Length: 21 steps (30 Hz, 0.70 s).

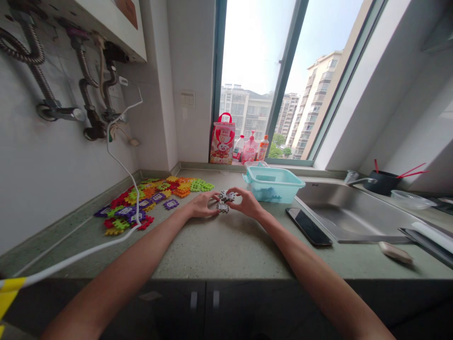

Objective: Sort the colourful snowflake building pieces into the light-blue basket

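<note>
Just above the worktop, grey toothed building tiles, an upper tile [227, 195] and a lower tile [222, 207], sit between my hands. My left hand [202, 205] is curled at their left side, thumb and fingertips against the tiles. From the right, my right hand [247, 203] pinches the upper tile between thumb and fingers. Whether the two tiles are joined is too small to tell. A heap of coloured toothed tiles [145, 198] in purple, red, orange, yellow and green lies left of my left hand. Behind my right hand stands a turquoise plastic tub [279, 182] with a few dark pieces inside.
A black phone [308, 226] lies beside the steel sink [339, 208]. A white cable [120, 165] hangs across the heap at left. Bottles [250, 150] and a pink packet [222, 141] stand on the window sill. A bar of soap [395, 252] rests at front right.
</note>
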Motion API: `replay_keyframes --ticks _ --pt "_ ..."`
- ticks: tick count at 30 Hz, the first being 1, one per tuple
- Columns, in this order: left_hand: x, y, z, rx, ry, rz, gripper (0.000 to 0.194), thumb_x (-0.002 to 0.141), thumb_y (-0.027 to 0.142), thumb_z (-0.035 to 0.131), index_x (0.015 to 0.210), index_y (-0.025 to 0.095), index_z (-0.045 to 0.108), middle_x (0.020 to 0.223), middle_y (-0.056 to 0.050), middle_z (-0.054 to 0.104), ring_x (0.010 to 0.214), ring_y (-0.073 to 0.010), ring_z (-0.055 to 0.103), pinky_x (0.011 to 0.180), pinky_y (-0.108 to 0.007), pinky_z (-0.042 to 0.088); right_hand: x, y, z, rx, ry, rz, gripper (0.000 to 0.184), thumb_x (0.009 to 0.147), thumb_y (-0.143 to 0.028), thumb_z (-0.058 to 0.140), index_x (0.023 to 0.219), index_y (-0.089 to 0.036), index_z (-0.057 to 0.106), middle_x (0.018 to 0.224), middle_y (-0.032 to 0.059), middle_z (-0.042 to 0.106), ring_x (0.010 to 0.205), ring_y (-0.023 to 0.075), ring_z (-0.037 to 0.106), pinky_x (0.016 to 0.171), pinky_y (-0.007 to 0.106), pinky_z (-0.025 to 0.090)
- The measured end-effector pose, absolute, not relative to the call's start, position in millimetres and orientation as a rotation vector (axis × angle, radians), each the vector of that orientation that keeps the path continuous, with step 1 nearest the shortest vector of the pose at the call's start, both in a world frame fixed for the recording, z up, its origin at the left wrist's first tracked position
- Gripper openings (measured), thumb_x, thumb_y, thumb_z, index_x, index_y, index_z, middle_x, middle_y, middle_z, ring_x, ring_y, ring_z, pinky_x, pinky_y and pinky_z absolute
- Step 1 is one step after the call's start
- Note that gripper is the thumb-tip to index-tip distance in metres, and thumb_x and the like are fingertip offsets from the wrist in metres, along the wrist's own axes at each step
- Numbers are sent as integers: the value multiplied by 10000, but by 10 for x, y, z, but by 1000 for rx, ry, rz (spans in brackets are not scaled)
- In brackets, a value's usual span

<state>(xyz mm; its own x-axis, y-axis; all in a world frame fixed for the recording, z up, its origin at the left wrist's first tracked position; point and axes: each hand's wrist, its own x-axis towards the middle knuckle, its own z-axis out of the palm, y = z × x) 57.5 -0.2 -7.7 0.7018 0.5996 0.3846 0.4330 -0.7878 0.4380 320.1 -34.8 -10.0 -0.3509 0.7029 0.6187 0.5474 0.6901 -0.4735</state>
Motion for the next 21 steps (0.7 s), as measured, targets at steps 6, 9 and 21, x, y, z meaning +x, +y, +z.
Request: replay_keyframes --ticks 6,9,21 --pt "556 12 -82 2622 854 674 855 717 409 821 1496 207 530 1338 -113 704 1261 -308 638 1128 -405 447 3133 -365 -156 -1029 -2245 394 385 821 -358 803 1182 -253 718 1123 28 762 995 223 691 933 344 512" --pt "555 12 -73 2614 858 660 786 769 437 780 1489 227 547 1359 -112 692 1268 -302 630 1130 -405 437 3121 -374 -158 -1049 -2238 405 389 818 -340 806 1187 -257 716 1120 20 763 984 217 689 931 334 508" --pt "422 160 -63 2479 1064 830 601 996 537 395 1438 193 611 1278 -121 725 1238 -308 623 1093 -461 451 3429 -443 261 -1055 -2156 -214 362 885 -339 780 1239 -289 726 1164 88 751 1109 275 655 1028 393 472"
